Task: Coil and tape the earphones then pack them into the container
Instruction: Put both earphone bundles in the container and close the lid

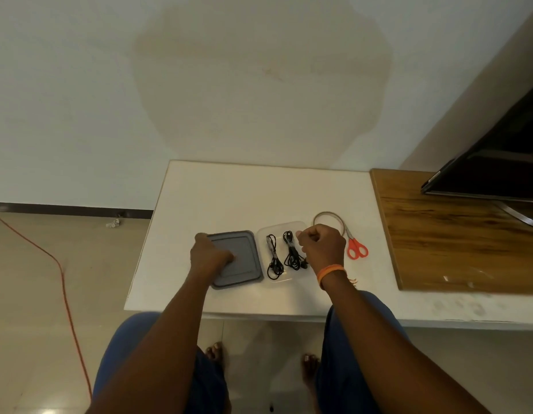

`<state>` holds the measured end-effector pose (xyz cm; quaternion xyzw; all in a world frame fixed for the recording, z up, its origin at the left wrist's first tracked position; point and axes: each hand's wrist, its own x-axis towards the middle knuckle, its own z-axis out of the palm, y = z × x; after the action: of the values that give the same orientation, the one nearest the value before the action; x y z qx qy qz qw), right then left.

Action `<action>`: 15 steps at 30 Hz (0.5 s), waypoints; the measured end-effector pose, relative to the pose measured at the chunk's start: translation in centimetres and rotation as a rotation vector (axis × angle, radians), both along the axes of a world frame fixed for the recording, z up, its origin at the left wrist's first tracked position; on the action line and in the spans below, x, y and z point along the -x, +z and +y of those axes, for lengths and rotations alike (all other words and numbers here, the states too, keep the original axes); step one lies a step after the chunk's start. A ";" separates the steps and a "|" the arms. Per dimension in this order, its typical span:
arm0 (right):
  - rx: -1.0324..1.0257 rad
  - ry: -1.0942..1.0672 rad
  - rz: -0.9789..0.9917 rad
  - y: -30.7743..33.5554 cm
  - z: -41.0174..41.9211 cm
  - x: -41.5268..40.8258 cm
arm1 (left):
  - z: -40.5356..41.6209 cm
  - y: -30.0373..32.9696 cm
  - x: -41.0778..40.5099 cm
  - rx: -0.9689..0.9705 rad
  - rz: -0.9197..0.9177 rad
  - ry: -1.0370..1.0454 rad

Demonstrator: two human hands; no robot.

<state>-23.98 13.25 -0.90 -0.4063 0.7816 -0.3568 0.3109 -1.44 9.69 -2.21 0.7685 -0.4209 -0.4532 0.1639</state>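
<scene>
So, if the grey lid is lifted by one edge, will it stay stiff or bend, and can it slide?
The grey lid looks flat with a raised rim, so it probably stays fairly stiff, perhaps flexing a little. It seems thin, so likely light for its size. On the smooth white table it may slide when pushed; the left hand resting on it should steady it.

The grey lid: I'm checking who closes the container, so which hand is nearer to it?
Left. The left hand rests on the grey lid, fingers curled on its top. The right hand hovers apart, over the clear container beside the lid.
</scene>
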 end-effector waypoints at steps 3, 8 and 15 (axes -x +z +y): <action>-0.002 0.021 -0.040 0.0 -0.2 -0.1 | -0.6 1.8 -1.2 0.243 -0.013 0.037; -0.034 -0.065 -0.467 1.5 -0.7 -0.4 | 0.7 6.0 0.9 0.793 -0.133 -0.028; -0.064 -0.167 -0.946 2.2 -0.8 1.9 | 3.0 4.0 5.9 0.978 -0.181 -0.645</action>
<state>-25.87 12.48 1.34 -0.1253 0.5950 -0.5019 0.6151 -7.31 12.71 1.80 0.4727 -0.8054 -0.1665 0.3165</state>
